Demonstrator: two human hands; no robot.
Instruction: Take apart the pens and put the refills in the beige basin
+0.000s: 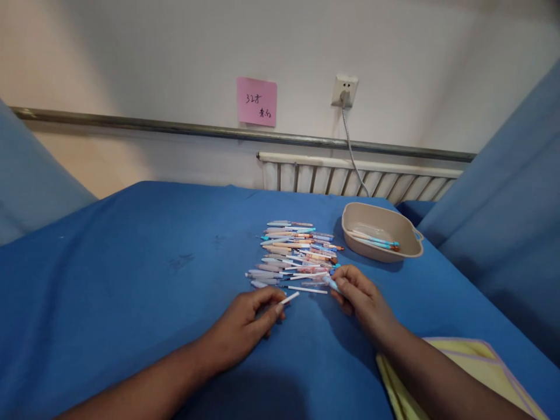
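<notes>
Between the fingers of my left hand [258, 315] is a thin white pen refill [290, 298], pinched at its lower end and tilted up to the right. My right hand [356, 294] is closed on a pale blue pen barrel [331, 284] at the right side of the pile. A spread of pen parts [289, 248] lies on the blue sheet just beyond both hands, with grey, beige and blue barrels mixed with white refills. One loose white refill [310, 289] lies at the near edge of the spread, between my hands.
A beige plastic basin [380, 213] holding a few pens [374, 240] stands at the right. A yellow cloth [472, 361] lies under my right forearm. Behind the blue sheet [131, 262] are a metal rail [175, 127], a radiator [315, 160] and a plugged-in cable [350, 143]. Blue curtains [503, 169] hang at both sides.
</notes>
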